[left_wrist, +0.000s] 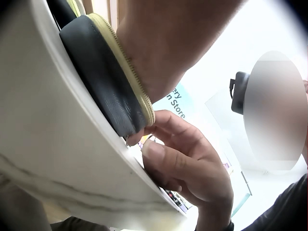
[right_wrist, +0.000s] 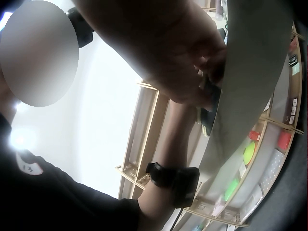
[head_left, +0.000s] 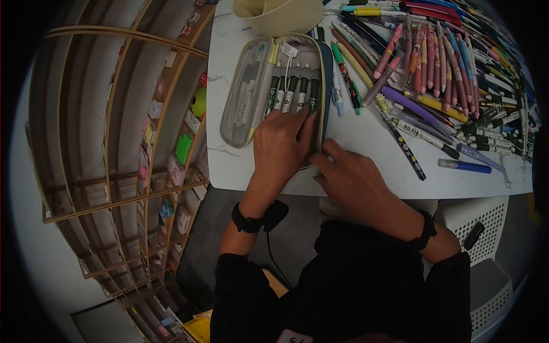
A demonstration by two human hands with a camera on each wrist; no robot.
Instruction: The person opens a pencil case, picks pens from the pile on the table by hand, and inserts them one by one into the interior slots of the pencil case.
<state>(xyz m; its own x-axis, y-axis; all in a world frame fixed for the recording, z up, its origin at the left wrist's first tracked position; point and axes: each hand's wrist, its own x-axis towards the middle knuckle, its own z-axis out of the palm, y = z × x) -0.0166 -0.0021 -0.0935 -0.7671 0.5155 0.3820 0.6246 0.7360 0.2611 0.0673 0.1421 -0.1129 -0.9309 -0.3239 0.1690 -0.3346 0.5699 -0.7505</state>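
Both forearms stretched forward over the table edge, black bands at the wrists. Left hand (head_left: 281, 146) laid palm down on the open pencil case (head_left: 260, 86), fingers straight and released, fingertips touching the lower ends of the markers (head_left: 291, 88) held in its loops. Right hand (head_left: 349, 177) just beside, at the near right corner of the pencil case, fingers curled and pinching its zipped edge. Pencil case near the left front part of a white marble table (head_left: 240, 163), with a cream bowl (head_left: 280, 14) behind and a wide heap of pens (head_left: 440, 68) to the right. Wooden shelves (head_left: 120, 143) with small goods on the left side.
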